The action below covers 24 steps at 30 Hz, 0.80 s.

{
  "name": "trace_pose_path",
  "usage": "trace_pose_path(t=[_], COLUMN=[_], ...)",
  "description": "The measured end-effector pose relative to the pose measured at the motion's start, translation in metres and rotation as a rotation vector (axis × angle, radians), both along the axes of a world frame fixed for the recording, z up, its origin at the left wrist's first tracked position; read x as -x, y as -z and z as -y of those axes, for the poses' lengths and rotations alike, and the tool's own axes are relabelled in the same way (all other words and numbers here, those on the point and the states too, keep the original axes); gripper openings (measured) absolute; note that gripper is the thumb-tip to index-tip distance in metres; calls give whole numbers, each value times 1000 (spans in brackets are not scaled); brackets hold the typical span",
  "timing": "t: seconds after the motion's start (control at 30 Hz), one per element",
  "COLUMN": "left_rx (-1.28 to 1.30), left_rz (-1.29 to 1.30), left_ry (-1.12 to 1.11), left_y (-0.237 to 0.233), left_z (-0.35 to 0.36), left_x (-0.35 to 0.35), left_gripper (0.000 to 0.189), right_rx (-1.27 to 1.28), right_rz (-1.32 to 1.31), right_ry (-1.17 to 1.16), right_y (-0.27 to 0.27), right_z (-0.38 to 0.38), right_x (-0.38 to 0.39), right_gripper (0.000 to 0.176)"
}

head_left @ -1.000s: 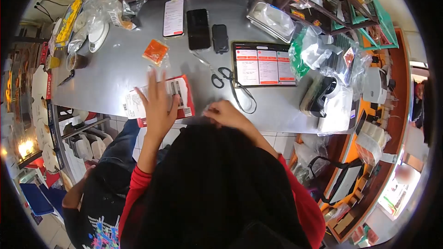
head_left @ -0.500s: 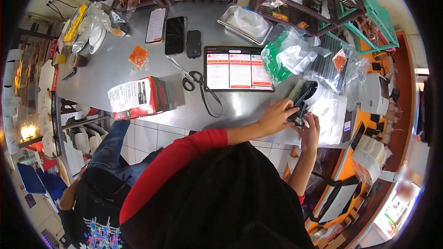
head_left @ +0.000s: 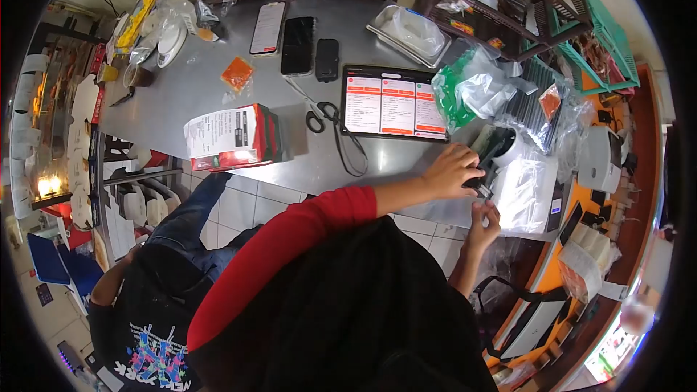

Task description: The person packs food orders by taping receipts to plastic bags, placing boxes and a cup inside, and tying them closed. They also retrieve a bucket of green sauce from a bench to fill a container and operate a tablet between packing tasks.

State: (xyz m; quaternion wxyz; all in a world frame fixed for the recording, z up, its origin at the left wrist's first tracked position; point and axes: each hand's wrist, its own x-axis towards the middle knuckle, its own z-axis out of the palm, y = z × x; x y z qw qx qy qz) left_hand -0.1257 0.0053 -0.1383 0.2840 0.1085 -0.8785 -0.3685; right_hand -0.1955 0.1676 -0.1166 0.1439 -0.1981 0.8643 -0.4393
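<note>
Dispenser [head_left: 498, 142]: right of tablet [head_left: 394, 104], on table [head_left: 170, 94] | left hand [head_left: 451, 173]: grasping its near end | right hand [head_left: 481, 226]: now just apart, curled, cannot tell whether pinching anything | change: hands off box [head_left: 232, 138], left of tablet; work apparently shifted to dispenser

hands: 2 (left hand [head_left: 451, 172], right hand [head_left: 483, 226]) | tape dispenser [head_left: 494, 148]: 1 | scissors [head_left: 311, 104]: 1 pair | tablet [head_left: 396, 105]: 1 | phones [head_left: 298, 46]: 2 | small black case [head_left: 327, 59]: 1 | red labelled box [head_left: 231, 138]: 1 | orange packet near red box [head_left: 237, 73]: 1 | metal tray [head_left: 399, 46]: 1 | white scale [head_left: 170, 46]: 1
</note>
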Motion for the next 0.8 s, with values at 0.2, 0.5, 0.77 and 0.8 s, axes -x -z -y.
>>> trace_pose_path(t=[0.2,0.5,0.77,0.8], left_rx=[142,-307,-380,-527], left_rz=[123,643,254,94], left_ry=[68,-503,-811,-746], left_y=[-52,-93,-39,-32], left_z=[30,200,101,96], left_x=[-79,-477,-502,-498], left_gripper=[63,58,69,86], right_rx=[-32,416,565,522], right_rz=[-13,933,442,341], right_ry=[21,-720,-664,-732], right_y=[-10,-25,-15,-10], right_z=[-20,138,186,184], right_x=[-29,-306,-396,-394], right_gripper=[8,62,136,137])
